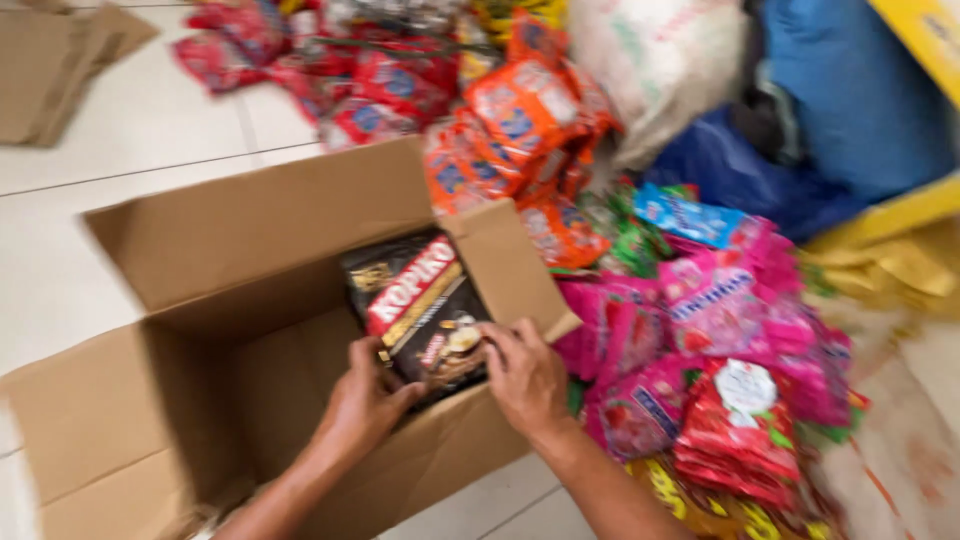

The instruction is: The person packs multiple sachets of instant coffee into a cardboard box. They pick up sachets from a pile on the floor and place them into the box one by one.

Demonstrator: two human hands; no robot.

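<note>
**Two hands press a dark packet into an open carton**

A pale tiled floor [130, 140] spreads under everything, with flattened brown cardboard [55, 60] lying at the upper left corner; on it stands a large open cardboard box [200, 300], its flaps folded outward and its inside mostly bare on the near and left sides; to the right of the box a heap of goods rises: a blue sack [850, 110] and a whitish sack [660, 60] at the back, a yellow box edge [925, 40] at the top right, then orange packets [520, 120], red packets [340, 85] further left, and a spread of pink packets [710, 310] just beside the box's right flap, with a stack of red-and-white packets [740, 430] nearest the camera.

Inside the box, against its right wall, lies a dark brown packet with a red band [425, 305], tilted with its top toward the far corner; the left hand [365, 400] reaches over the near wall and curls its fingers against the packet's lower left edge; the right hand [525, 375] grips the packet's lower right corner, fingers bent round it, thumb near the box wall; the picture is blurred.
</note>
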